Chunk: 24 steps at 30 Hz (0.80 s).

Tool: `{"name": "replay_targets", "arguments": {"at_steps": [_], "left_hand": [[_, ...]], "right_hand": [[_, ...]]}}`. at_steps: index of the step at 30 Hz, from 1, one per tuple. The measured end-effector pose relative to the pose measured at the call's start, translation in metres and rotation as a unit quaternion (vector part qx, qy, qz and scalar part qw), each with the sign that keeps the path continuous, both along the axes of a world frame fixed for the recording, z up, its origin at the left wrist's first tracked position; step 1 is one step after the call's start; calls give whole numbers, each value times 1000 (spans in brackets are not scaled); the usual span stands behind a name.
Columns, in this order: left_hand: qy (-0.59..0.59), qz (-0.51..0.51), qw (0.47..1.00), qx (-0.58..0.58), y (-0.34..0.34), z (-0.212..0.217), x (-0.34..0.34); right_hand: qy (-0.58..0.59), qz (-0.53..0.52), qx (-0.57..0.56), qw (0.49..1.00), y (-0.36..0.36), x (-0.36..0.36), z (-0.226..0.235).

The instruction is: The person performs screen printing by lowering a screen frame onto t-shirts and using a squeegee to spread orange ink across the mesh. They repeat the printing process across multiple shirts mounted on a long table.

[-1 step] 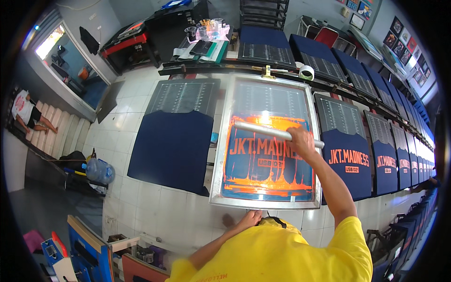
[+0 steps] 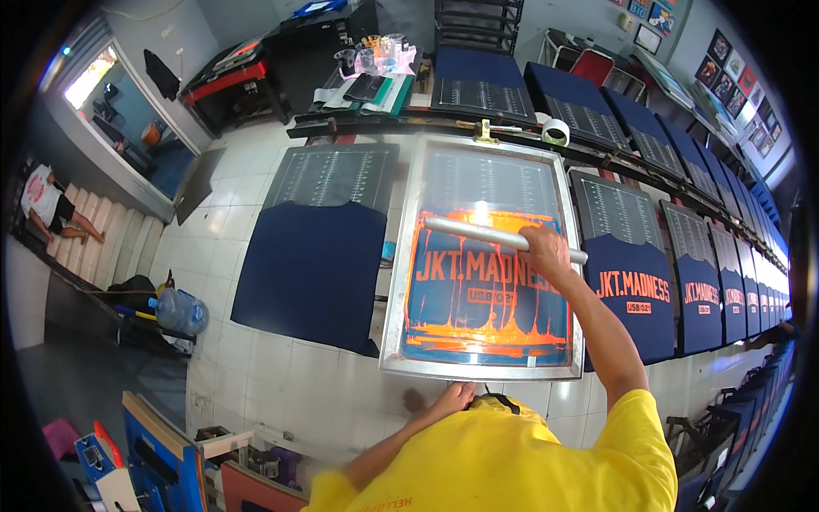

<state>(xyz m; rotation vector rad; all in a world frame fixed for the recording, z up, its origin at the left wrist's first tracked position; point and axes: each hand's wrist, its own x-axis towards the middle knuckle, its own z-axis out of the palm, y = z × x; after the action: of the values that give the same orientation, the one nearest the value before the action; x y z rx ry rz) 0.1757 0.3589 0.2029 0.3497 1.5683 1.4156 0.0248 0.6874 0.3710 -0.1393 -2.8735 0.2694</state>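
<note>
With the silver screen-printing frame (image 2: 482, 373) as my clock's centre, I see someone (image 2: 44, 198) sitting on pale stairs (image 2: 111, 230) far out beyond nine o'clock, and a bluish water jug (image 2: 181, 313) nearer, between eight and nine. Close in at nine, a plain navy shirt (image 2: 307, 273) covers most of a dark ruled board (image 2: 350, 171). The left hand (image 2: 458, 395) is curled just off the frame at six; I can't tell whether it grips anything. Inside the frame, a grey squeegee (image 2: 478, 233) slopes from ten towards three above streaked orange ink (image 2: 482, 334). The right hand (image 2: 546, 252) wraps its handle towards three. Outside, at three, lies a navy shirt with orange lettering (image 2: 631, 324).
</note>
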Motion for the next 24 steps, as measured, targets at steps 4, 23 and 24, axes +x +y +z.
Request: {"name": "replay_targets", "arguments": {"at_steps": [4,23,24], "left_hand": [[0,-6,1000,-16,-1,1,-2],[34,-62,997,-13,-7,4,-13],[34,-66,997,-13,-8,3,-13]], "right_hand": [[-3,15,5,1000,16,-25,7],[-95,-3,16,995,9,-44,10],[-92,-3,16,996,8,-47,11]]}}
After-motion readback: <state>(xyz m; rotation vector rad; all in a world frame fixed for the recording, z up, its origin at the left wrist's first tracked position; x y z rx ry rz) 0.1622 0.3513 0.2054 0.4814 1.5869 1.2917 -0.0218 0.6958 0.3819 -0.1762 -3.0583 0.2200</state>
